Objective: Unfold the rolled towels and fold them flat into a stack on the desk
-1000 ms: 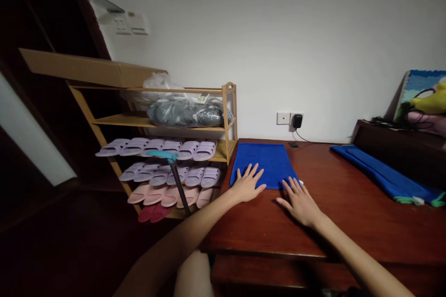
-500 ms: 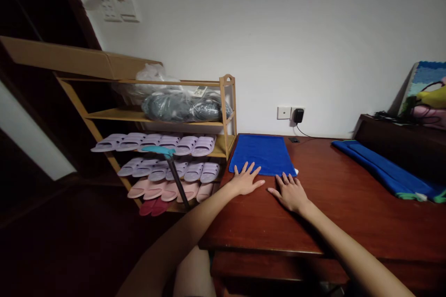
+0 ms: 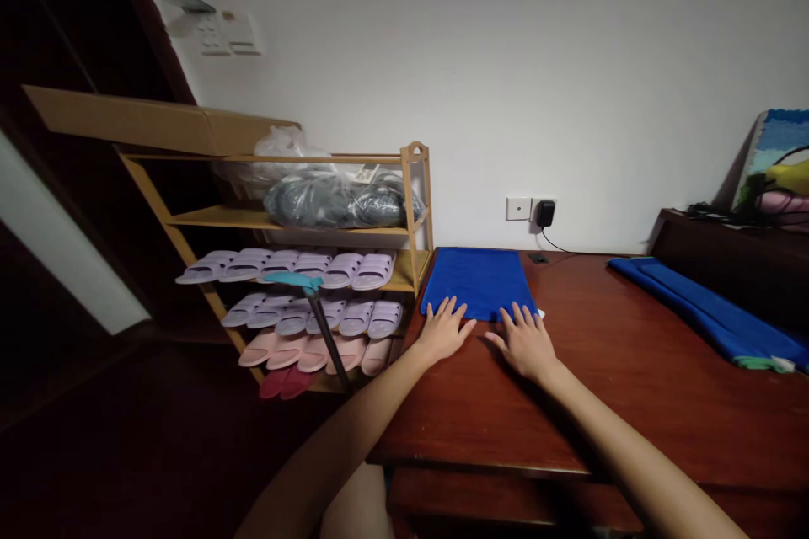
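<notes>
A blue cloth [image 3: 480, 280] lies flat at the back left of the reddish-brown wooden table [image 3: 607, 404], with a small white tag at its near right corner. My left hand [image 3: 444, 330] rests palm down with fingers spread, its fingertips on the cloth's near left edge. Flat and spread as well, my right hand [image 3: 526, 344] has its fingertips on the near right edge, beside the tag. Neither hand grips anything. At the table's right side lies a folded blue cloth [image 3: 701, 312] with green edging, apart from both hands.
Left of the table stands a wooden shoe rack [image 3: 417, 219] with lilac slippers [image 3: 372, 269], pink slippers and plastic-wrapped goods. A turquoise-topped pole [image 3: 329, 337] leans before it. A black plug adapter [image 3: 544, 213] sits in the wall; its cable runs right. A dark raised ledge [image 3: 726, 248] bounds the right.
My right hand has moved slightly forward, and its fingertips now lie on the cloth's near edge. The left hand stays almost in place. The whole view has shifted a little.
</notes>
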Demonstrator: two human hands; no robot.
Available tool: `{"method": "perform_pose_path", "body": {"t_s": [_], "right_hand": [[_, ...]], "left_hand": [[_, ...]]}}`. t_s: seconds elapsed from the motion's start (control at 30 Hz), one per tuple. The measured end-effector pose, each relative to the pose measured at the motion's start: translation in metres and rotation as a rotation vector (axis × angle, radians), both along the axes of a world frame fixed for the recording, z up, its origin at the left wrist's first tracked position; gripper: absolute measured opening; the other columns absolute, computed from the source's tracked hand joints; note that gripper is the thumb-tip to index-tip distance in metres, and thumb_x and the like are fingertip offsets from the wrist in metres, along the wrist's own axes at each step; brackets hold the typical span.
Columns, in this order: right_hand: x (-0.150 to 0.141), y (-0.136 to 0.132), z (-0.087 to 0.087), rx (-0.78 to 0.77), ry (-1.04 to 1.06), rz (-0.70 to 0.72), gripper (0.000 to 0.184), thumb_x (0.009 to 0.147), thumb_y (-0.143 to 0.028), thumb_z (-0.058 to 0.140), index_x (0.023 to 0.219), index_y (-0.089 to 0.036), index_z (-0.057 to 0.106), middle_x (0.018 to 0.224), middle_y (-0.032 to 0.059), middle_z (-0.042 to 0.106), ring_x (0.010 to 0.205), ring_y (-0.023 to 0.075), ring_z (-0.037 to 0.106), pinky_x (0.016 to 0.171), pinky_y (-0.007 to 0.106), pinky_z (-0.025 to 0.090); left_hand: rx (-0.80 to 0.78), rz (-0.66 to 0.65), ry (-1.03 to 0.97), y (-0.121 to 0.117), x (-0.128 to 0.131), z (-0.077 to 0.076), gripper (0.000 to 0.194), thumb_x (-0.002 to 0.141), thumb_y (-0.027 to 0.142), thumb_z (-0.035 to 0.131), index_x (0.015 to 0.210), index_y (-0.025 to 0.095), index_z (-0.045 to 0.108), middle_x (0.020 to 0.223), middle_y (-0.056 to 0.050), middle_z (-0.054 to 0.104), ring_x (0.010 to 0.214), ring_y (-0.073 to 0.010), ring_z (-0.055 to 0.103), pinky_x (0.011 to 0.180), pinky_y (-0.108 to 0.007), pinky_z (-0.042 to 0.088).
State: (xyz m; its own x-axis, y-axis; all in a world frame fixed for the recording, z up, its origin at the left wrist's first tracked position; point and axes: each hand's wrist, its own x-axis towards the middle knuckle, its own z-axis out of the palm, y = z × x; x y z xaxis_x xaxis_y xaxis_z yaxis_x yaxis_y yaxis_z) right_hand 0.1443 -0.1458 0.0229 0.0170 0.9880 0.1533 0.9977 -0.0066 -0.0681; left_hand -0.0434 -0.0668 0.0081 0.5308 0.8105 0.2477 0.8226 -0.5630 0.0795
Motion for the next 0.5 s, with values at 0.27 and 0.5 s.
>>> {"method": "perform_pose_path", "body": {"t_s": [0.27,0.5], "right_hand": [[0.029,0.016,-0.016,-0.08,0.071,-0.023,0.083,0.083,-0.074,0.011,0.144,-0.022,0.032,0.149,0.0121,0.027,0.138,0.0301,0.02,0.106,0.048,0.019],[0.147,-0.011,0.001,0.037,0.007,-0.279,0.069,0.087,-0.064,0.02,0.131,-0.019,0.048,0.143,0.0174,0.034,0.132,0.0328,0.028,0.098,0.052,0.026]], "left_hand": [[-0.134,0.098,0.061,0.002,0.0,0.001,0.074,0.087,0.069,0.013,0.146,0.026,0.027,0.154,-0.01,0.017,0.14,-0.0369,0.007,0.103,-0.067,0.006],[-0.137,0.082,0.028,0.006,-0.001,-0.002,0.075,0.087,0.069,0.015,0.146,0.025,0.027,0.154,-0.011,0.018,0.14,-0.0381,0.007,0.102,-0.069,0.004]]}}
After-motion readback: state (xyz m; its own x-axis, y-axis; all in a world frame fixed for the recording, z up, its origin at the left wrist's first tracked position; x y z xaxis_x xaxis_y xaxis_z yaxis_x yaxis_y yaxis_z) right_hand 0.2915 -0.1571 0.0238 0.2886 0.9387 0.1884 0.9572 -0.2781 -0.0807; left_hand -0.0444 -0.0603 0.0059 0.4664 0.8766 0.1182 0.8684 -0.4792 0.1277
